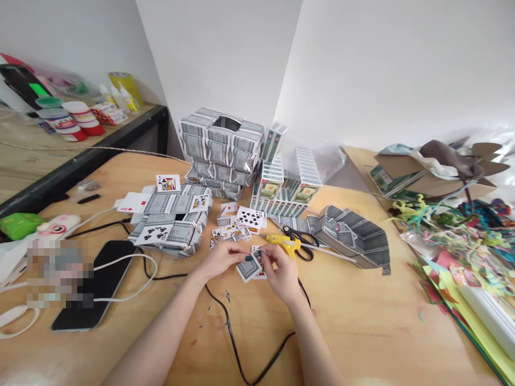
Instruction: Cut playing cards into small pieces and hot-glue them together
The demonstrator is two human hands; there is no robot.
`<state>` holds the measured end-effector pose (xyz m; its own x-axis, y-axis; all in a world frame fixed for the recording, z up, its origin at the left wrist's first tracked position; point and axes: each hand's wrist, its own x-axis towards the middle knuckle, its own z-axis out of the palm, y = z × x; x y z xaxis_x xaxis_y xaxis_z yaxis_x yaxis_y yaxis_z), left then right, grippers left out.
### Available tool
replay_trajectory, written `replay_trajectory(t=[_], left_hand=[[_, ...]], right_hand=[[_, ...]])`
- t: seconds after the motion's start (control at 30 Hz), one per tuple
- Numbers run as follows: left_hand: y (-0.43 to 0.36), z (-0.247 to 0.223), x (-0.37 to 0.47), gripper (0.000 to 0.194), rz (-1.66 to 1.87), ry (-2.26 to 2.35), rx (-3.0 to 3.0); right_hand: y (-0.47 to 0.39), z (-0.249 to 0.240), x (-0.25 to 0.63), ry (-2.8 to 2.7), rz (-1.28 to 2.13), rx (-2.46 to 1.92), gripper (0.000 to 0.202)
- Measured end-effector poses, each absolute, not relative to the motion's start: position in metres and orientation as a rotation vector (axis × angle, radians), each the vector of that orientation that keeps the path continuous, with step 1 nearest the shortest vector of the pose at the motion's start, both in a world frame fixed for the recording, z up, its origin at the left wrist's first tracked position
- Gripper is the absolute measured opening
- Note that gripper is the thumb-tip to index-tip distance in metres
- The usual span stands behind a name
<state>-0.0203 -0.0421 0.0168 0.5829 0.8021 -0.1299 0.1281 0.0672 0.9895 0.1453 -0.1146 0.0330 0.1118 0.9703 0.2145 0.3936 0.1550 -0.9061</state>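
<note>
My left hand (222, 260) and my right hand (280, 268) meet near the middle of the table, both with fingers pinched on a small dark piece between them. A grey-patterned playing card (247, 270) lies right below my left fingertips, and a face card (260, 272) is partly hidden behind my right fingers. The yellow glue gun (285, 242) sits just beyond my right hand, beside black scissors (306, 241). Loose cards (249, 216) are scattered past my hands. What the small piece is, I cannot make out.
Grey card-built blocks (221, 145) stand at the back, beside stacked card boxes (295, 182). A flat card structure (173, 206) is at left, a curved one (354, 236) at right. A black phone (96, 284), cables (229, 316) and colourful scraps (462, 257) lie around.
</note>
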Motion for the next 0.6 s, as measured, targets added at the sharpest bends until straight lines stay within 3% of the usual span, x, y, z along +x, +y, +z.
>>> replay_trajectory(t=[0.6], left_hand=[[-0.053,0.019,-0.013,0.009,0.669,0.818,1.717]], right_hand=[[-0.116,0.031,0.145,-1.402,0.839,-1.403,0.013]])
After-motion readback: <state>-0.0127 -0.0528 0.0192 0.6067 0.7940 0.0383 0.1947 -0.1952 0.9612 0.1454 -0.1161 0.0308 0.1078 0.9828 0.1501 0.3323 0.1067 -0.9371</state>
